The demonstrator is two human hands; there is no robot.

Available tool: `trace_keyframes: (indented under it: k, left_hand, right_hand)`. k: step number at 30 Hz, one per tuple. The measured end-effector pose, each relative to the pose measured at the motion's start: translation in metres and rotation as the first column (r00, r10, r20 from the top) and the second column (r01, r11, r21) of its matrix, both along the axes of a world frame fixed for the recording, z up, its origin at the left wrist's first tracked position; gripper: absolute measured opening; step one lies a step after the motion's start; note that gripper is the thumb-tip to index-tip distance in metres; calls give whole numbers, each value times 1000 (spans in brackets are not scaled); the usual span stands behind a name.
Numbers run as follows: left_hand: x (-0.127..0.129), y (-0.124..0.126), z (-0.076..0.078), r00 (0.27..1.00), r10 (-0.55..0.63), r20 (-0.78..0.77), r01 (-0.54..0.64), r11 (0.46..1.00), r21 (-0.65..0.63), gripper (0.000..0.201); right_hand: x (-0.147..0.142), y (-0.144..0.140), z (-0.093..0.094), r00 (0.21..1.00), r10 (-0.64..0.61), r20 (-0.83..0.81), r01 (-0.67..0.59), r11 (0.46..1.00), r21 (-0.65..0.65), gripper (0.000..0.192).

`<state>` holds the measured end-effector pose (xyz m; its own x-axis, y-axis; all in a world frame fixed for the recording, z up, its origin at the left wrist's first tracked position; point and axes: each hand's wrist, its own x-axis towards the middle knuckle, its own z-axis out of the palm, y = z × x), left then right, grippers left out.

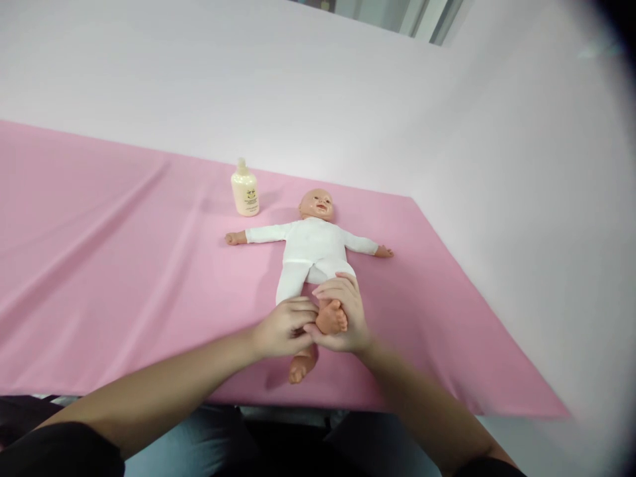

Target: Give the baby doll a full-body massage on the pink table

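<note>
Near the front edge of the pink cloth [99, 265], head view: right hand [342, 318] is cupping the doll [311, 248]'s raised bare foot [331, 317], fingers closed around it; left hand [281, 328] is pinching at its toes. Judged: foot massage underway, needing gentle strokes. Doll is lying face-up in white, arms spread, lotion bottle [245, 189] beside its head.

Your arms reach forward, converging near centre. Your left hand [283, 328] curled, fingertips meeting right. Your right hand [342, 318] cupped, fingers wrapped, palm up.
</note>
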<state>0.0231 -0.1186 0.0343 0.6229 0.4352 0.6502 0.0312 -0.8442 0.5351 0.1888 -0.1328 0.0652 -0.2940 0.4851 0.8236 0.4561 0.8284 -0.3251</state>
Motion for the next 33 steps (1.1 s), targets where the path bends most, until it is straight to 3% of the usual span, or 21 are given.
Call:
trace_keyframes:
  k: [3, 12, 20, 23, 25, 28, 33]
  left_hand:
    - [1, 0, 0, 1000, 16, -11, -16, 1000, 8, 24]
    - [2, 0, 3, 997, 47, -62, -48, 999, -9, 24]
    - [0, 0, 2, 996, 48, -82, -50, 999, -23, 26]
    - [-2, 0, 3, 997, 45, -57, -49, 996, -68, 26]
    - [-2, 0, 4, 999, 36, -18, -38, 992, -123, 25]
    - [-3, 1, 5, 998, 33, 57, -20, 978, -207, 20]
    - [0, 2, 6, 989, 110, 101, -77, 955, -287, 8]
  right_hand:
    - [-2, -4, 4, 1000, 10, -9, -10, 999, -45, 26]
    - [-2, -12, 11, 998, 41, -43, -45, 993, -108, 4]
    - [0, -7, 9, 988, 130, -88, -139, 985, -102, 35]
    - [3, -3, 8, 988, 144, -53, -146, 988, -51, 32]
    - [5, 0, 5, 995, 101, -21, -102, 995, -1, 32]
    - [7, 4, -2, 999, 3, 38, -4, 999, 42, 47]
    - [9, 11, -19, 982, -118, 150, 126, 991, -48, 39]
